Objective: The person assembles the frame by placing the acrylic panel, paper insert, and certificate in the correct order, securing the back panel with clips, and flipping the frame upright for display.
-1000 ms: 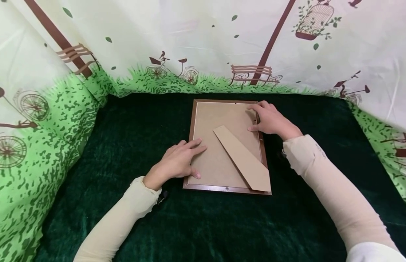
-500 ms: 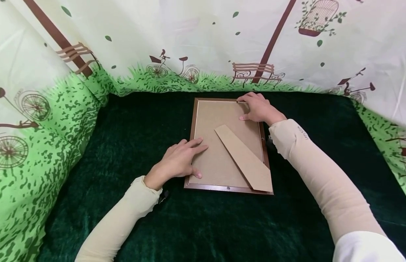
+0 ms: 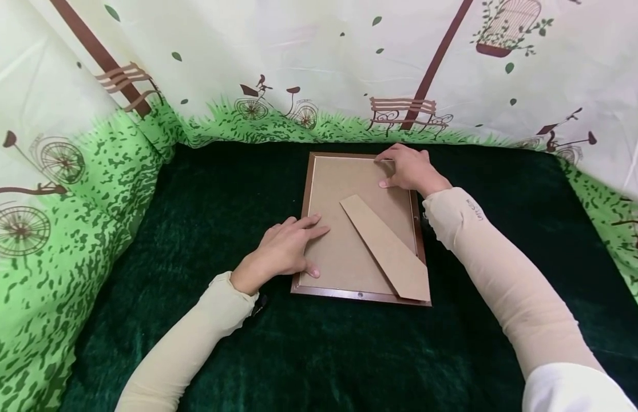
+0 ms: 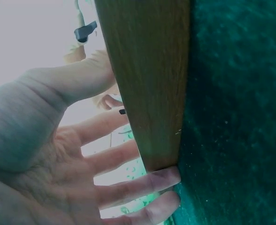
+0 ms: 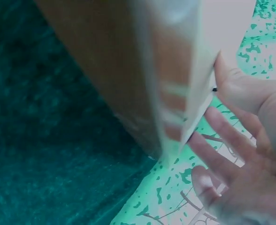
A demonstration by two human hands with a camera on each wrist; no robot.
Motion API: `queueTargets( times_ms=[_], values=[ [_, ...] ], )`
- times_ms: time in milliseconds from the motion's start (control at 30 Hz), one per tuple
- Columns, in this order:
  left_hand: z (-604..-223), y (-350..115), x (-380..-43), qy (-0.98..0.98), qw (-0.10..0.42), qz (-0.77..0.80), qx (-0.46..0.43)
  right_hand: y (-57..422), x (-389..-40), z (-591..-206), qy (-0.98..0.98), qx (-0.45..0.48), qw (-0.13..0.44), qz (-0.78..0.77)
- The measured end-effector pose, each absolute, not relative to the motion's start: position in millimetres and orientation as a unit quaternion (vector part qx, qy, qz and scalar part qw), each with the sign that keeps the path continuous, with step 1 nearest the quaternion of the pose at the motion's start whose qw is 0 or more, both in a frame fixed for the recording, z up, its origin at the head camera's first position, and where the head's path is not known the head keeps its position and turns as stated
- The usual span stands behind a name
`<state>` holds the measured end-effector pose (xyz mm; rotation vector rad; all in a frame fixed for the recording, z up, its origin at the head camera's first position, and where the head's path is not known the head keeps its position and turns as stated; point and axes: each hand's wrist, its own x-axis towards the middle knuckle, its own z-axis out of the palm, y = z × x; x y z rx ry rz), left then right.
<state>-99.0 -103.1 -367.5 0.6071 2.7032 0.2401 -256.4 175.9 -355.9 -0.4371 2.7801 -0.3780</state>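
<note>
Fingers [image 3: 321,230] spread wide on the frame [image 3: 344,246]

Back-up on cloth [image 3: 349,355], it is touched by the left hand [image 3: 285,249] at one side, the right hand [image 3: 411,170] near a corner. If pushed unevenly, it could be skewed.

Pass: dark cloth [image 3: 349,355] nearside of frame [image 3: 344,257] | Block: curtain [image 3: 319,63] behind, flap [image 3: 393,254] diagonally across back

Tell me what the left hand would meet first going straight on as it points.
The left hand would probably meet the tan stand leg near its narrow end, though the hand's height above the backing board is unclear.
</note>
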Motion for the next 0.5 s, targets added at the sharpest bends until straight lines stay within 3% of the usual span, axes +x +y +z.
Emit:
queueTargets(
  times_ms=[500],
  values=[
    [-367.5,-102.6,-94.8,0.955,0.166,0.097,0.227,183.8,-244.6,-361.7,0.967,-0.147,0.148,-0.145]
  ],
)
